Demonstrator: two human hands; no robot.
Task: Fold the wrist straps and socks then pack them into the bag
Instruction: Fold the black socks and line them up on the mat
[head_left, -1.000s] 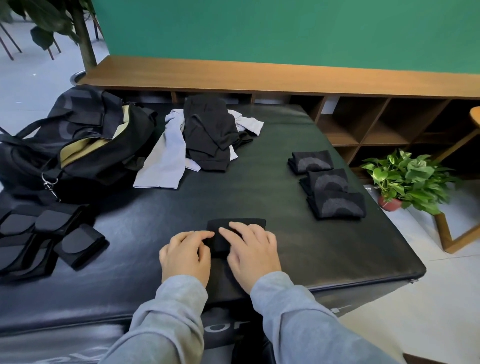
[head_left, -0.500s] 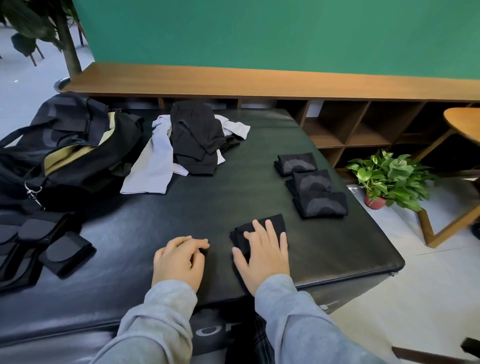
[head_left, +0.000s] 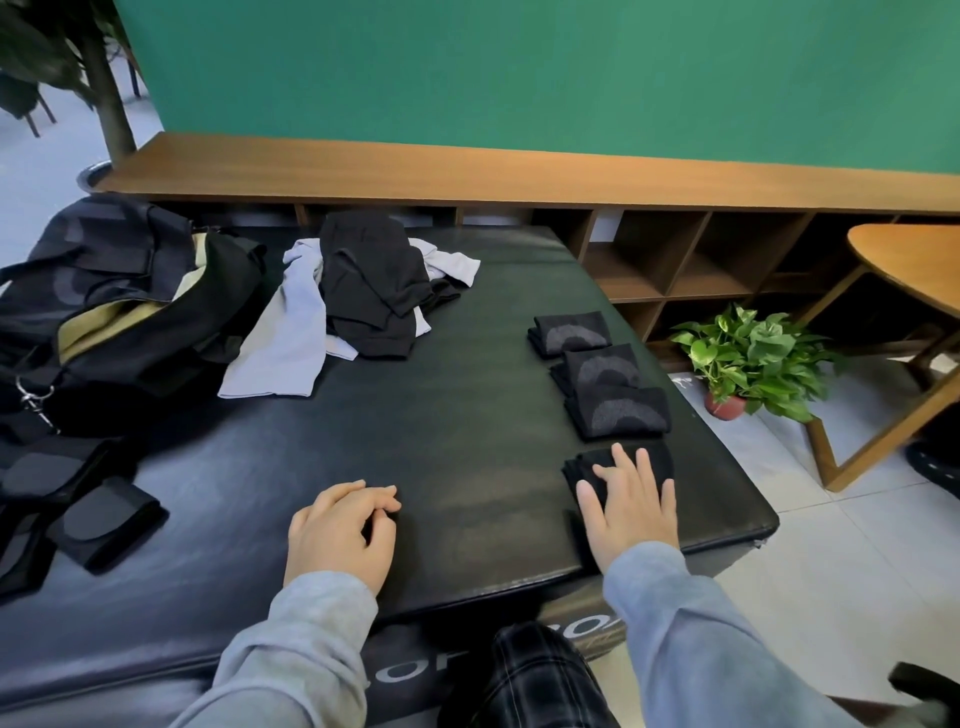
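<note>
Now that the black mat (head_left: 415, 441) has a fourth folded sock (head_left: 618, 465) slid to the near end of the row, her right hand (head_left: 631, 506) presses it flat with spread fingers while the left hand (head_left: 340, 530) rests loosely curled, leaving the unfolded pile (head_left: 363, 291) next.

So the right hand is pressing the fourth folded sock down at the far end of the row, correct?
Not quite: the head view shows the right hand pressing the fourth folded sock at the near end of the row, just in front of the three folded socks.
</note>
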